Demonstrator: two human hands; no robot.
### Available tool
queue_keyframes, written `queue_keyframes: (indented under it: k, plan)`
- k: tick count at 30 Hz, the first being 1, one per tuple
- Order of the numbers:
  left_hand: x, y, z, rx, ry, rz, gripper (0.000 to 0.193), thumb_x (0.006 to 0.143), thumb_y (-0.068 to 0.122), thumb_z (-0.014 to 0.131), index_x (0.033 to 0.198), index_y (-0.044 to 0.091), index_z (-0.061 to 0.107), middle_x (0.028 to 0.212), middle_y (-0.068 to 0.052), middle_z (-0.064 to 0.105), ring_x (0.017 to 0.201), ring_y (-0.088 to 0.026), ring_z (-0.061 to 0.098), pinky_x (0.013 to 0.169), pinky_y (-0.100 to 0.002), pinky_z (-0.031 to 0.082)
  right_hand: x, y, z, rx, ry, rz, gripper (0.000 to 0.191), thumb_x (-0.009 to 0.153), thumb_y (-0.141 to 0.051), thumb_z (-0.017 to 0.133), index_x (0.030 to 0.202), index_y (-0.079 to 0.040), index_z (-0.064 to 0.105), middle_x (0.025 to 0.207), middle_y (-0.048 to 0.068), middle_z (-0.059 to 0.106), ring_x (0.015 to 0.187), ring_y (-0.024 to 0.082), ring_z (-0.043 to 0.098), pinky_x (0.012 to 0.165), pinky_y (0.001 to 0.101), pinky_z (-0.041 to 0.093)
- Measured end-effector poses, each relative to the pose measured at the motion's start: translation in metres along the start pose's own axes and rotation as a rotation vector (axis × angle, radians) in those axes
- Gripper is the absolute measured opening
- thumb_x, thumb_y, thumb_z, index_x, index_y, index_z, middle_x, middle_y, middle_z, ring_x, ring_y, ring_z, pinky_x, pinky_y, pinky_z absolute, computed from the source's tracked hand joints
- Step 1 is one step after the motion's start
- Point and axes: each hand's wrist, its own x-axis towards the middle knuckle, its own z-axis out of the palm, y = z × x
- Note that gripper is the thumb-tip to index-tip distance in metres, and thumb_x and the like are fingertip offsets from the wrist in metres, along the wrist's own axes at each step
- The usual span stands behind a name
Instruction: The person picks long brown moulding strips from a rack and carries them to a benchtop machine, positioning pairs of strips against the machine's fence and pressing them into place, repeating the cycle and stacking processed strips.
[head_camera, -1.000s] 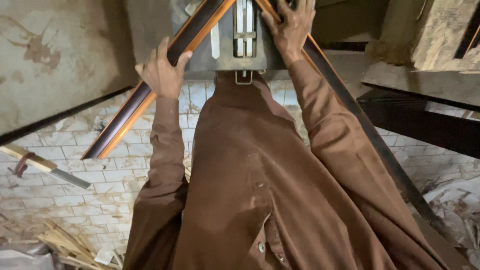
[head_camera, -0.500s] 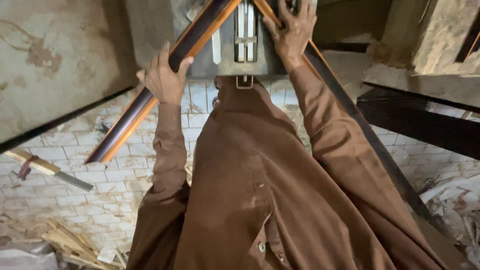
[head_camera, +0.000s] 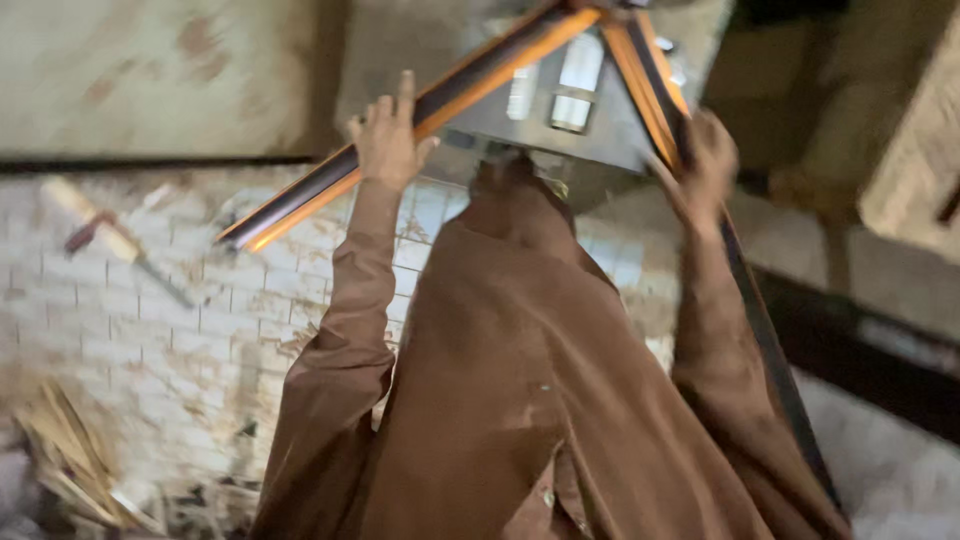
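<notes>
Your left hand lies on the left bar of a dark, orange-edged frame, fingers stretched up and pressed against it, thumb out to the side. Your right hand is curled round the right bar. The two bars meet in a corner at the top of the view, over a grey metal plate. Brown sleeves fill the foreground. Below lies a white tiled floor, with a hammer to the left and wood scraps at lower left. The view is blurred.
</notes>
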Motion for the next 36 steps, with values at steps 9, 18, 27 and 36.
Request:
queue_keyframes:
  k: [9, 18, 27, 36]
  plan:
    - [-0.086, -0.104, -0.027, 0.09, 0.033, -0.061, 0.08, 0.096, 0.007, 0.048, 0.159, 0.047, 0.021, 0.114, -0.007, 0.066, 0.109, -0.029, 0.064, 0.097, -0.062, 0.042, -0.187, 0.012, -0.105, 0.114, -0.228, 0.427, 0.075, 0.086, -0.019, 0.075, 0.156, -0.009, 0.054, 0.121, 0.018, 0.071, 0.106, 0.029, 0.068, 0.09, 0.0421, 0.055]
    - [-0.18, -0.121, -0.031, 0.1, -0.041, -0.18, 0.084, 0.099, 0.004, 0.051, 0.164, 0.044, 0.017, 0.117, -0.012, 0.064, 0.11, -0.033, 0.063, 0.096, -0.057, 0.046, -0.203, 0.05, -0.111, 0.195, -0.487, 0.173, 0.063, 0.089, -0.017, 0.07, 0.146, -0.005, 0.048, 0.105, 0.022, 0.066, 0.089, 0.033, 0.068, 0.087, 0.0466, 0.054]
    - [-0.251, 0.086, -0.101, -0.121, 0.18, 0.167, 0.111, 0.076, 0.026, 0.087, 0.162, 0.015, 0.018, 0.158, -0.016, 0.036, 0.149, -0.036, 0.033, 0.116, -0.063, 0.032, -0.295, -0.075, -0.186, -0.552, 0.283, -0.154, 0.051, 0.09, -0.046, 0.088, 0.133, -0.023, 0.074, 0.093, 0.006, 0.072, 0.074, 0.026, 0.068, 0.068, 0.0362, 0.054]
    - [-0.324, 0.337, -0.039, -0.33, -0.5, 0.933, 0.057, 0.083, 0.01, 0.074, 0.138, 0.021, 0.061, 0.12, -0.01, 0.073, 0.112, -0.034, 0.068, 0.089, -0.048, 0.054, -0.399, -0.152, -0.24, -0.799, 0.463, -0.248, 0.034, 0.094, -0.014, 0.079, 0.127, -0.022, 0.078, 0.095, -0.001, 0.069, 0.079, 0.017, 0.062, 0.073, 0.0356, 0.045]
